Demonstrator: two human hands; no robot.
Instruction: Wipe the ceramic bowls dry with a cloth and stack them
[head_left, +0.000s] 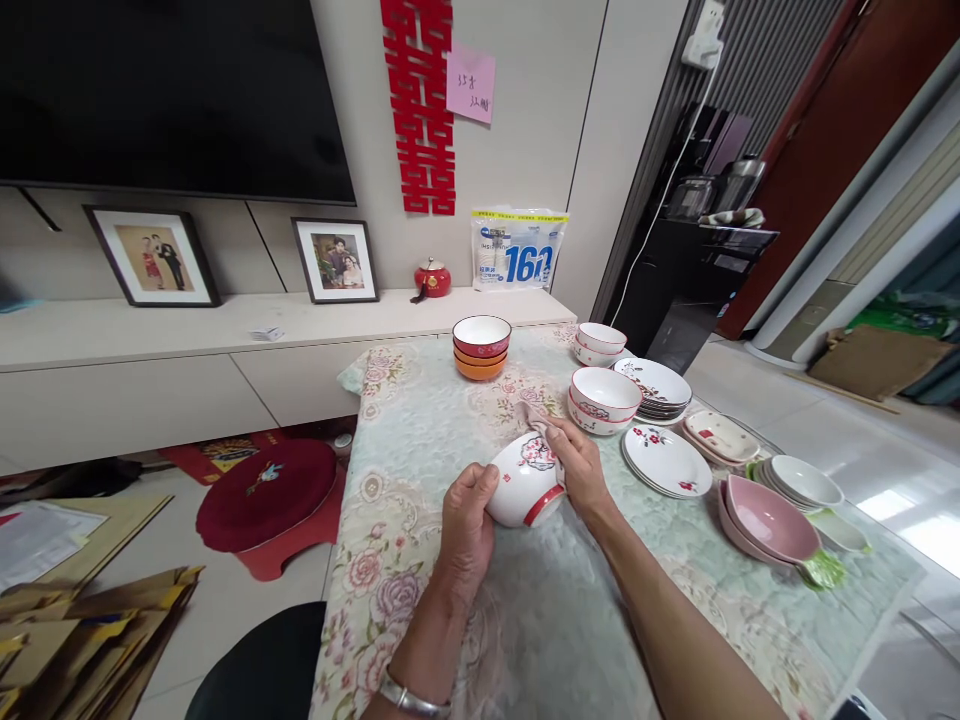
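bowl [525,482]: white with red rim and floral print, tipped on its side, mouth facing lower right, held just above the bench [540,610]
left hand [466,528]: clenched around the bowl's base side, thumb over the top
right hand [576,468]: pressing a cloth [541,428] to the bowl's upper wall, fingers curled on it
axis: bowl sits between both hands, left at base, right at rim side, equally near
nearby: stacked bowls [602,398] and plates [666,460] right of the hands; pink dishes [765,515] further right

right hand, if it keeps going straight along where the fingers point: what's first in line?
Likely the near white, red-trimmed bowl stack. The right hand presses a cloth on the held bowl, fingers pointing up-table; depth is unclear.
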